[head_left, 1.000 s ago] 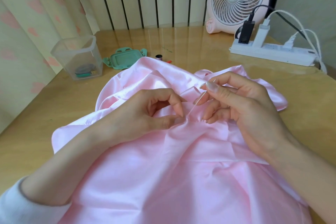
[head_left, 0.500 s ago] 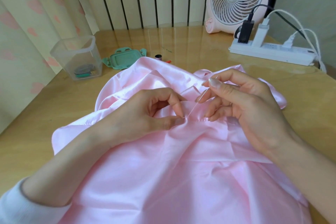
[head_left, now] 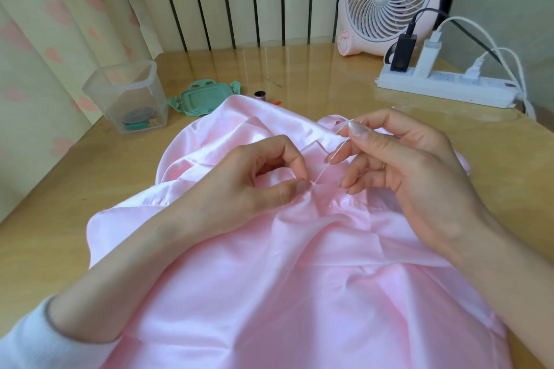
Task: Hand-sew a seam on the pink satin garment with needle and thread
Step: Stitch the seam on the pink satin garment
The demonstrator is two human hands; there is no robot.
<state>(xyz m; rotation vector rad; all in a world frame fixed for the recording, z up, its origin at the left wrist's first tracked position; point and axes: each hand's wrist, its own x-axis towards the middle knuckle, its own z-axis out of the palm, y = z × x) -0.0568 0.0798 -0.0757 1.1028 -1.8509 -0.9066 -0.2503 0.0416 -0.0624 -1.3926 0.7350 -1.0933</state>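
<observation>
Hand-sewing at the bench, thread taut between the hands.
Garment (head_left: 269, 293) covers the bench (head_left: 60, 189) from centre to 6 o'clock. Left hand (head_left: 239, 186) pinches a fold at the seam with thumb and forefinger. Right hand (head_left: 404, 177), at its 3 o'clock, pinches the needle (head_left: 361, 121); thread (head_left: 322, 172) runs to the fold. Plastic box (head_left: 129, 96) sits at 10 o'clock.

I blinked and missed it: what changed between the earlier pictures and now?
The right hand, pinching the thread, lifted slightly up and away from the pink satin garment, drawing the thread longer. The left hand kept pinching the garment at the same spot; everything else stayed put.
</observation>
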